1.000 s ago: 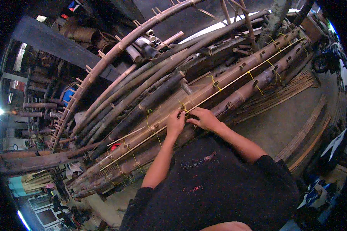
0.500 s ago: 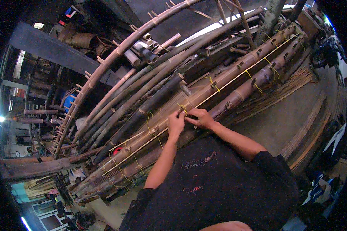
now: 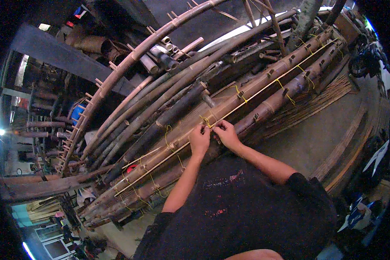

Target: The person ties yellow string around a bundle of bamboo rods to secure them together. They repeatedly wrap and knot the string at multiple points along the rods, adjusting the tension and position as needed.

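Note:
Both hands are close together at the middle of a long brown bamboo pole (image 3: 224, 106) with slots cut along it. My left hand (image 3: 199, 141) is closed, its fingertips pinching yellow string (image 3: 207, 121) looped around the pole and a thin pale bamboo strip (image 3: 264, 87). My right hand (image 3: 228, 136) is closed just to the right, thumb and forefinger pressed together on the same string. The knot itself is too small to make out. Nearer to me runs a second, darker bamboo pole (image 3: 270, 104), parallel to the first, with other yellow string ties hanging from it.
Several long bamboo poles (image 3: 160, 105) lie stacked beyond the work. A curved pole with pegs (image 3: 136, 53) arches over them at the left. Thin bamboo strips (image 3: 320, 99) lie on the floor to the right. A motorbike wheel (image 3: 358, 65) shows at the far right.
My right hand has turned and drawn slightly away from the left, exposing more of the yellow string between them. The left hand has shifted only a little.

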The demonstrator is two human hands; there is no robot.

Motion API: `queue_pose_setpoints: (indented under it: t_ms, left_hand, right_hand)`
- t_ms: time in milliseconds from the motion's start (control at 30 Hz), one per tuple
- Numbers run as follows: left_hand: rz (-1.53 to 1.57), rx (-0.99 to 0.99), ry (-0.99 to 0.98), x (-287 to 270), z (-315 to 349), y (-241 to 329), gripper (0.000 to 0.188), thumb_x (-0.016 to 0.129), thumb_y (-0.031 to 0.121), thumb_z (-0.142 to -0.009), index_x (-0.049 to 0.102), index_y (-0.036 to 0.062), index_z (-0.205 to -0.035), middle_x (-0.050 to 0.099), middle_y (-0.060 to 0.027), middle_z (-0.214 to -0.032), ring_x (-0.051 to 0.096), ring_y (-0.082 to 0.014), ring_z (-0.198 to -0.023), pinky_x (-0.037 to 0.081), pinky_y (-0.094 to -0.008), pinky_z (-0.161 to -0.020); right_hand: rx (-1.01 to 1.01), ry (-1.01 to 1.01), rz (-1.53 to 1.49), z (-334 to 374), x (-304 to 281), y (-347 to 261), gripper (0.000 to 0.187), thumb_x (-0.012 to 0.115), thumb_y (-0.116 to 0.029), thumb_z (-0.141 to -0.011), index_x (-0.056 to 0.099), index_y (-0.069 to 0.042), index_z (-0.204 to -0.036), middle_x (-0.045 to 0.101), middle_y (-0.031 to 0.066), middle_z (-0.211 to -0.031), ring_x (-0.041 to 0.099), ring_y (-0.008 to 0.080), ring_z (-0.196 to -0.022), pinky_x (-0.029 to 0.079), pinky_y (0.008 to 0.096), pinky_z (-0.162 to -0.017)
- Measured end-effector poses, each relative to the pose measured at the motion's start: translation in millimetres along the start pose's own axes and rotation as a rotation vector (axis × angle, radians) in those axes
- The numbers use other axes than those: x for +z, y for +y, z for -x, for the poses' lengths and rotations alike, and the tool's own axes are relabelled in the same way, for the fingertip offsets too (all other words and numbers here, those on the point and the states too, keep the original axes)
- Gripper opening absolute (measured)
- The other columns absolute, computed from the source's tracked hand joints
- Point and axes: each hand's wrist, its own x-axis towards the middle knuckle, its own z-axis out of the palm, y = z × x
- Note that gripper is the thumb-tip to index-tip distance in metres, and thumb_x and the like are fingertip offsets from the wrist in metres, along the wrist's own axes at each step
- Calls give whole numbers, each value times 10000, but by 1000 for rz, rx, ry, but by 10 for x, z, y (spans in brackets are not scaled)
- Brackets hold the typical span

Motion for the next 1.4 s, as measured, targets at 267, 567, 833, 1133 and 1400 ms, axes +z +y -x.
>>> queue_pose_setpoints:
  t_ms: [267, 567, 833, 1133, 1400]
  left_hand:
    - [-57, 284, 154, 70, 93, -40, 210, 612, 167, -893, 703, 13, -1004, 674, -200, -887, 635, -384, -822, 472, -455, -764]
    - [-211, 401, 147, 104, 152, -137, 223, 609, 157, -897, 695, 50, -1072, 628, -143, -888, 602, -340, -862, 419, -443, -760]
    - [-196, 245, -24, 10, 6, -149, 205, 584, 177, -904, 668, 38, -1028, 592, -188, -920, 584, -388, -902, 423, -489, -773]
    - [-57, 110, 9, -63, 57, 18, 192, 572, 170, -909, 653, 4, -963, 610, -227, -954, 580, -417, -910, 460, -470, -804]
    - [115, 79, -113, -79, -36, -128, 194, 566, 182, -927, 599, -6, -894, 599, -137, -818, 589, -305, -783, 465, -388, -735]
  right_hand:
    - [-297, 180, 536, -2, 78, -211, 239, 691, -177, -814, 646, -1, -970, 685, 187, -833, 672, 350, -734, 543, 429, -707]
    - [-460, 57, 883, -139, -10, -170, 297, 669, -250, -826, 685, -52, -1046, 684, 221, -899, 655, 410, -855, 525, 492, -784]
    - [-444, 77, 947, -55, 8, -240, 305, 668, -273, -832, 677, -88, -1074, 673, 170, -966, 656, 391, -845, 530, 484, -750]
    - [-816, -166, 1070, -113, -135, -344, 257, 643, -171, -835, 637, -138, -1089, 618, 109, -1073, 664, 352, -814, 552, 443, -644]
    - [-817, -235, 1116, -317, -243, -233, 232, 672, -194, -817, 608, -122, -1028, 628, 84, -1027, 654, 337, -848, 528, 436, -666]
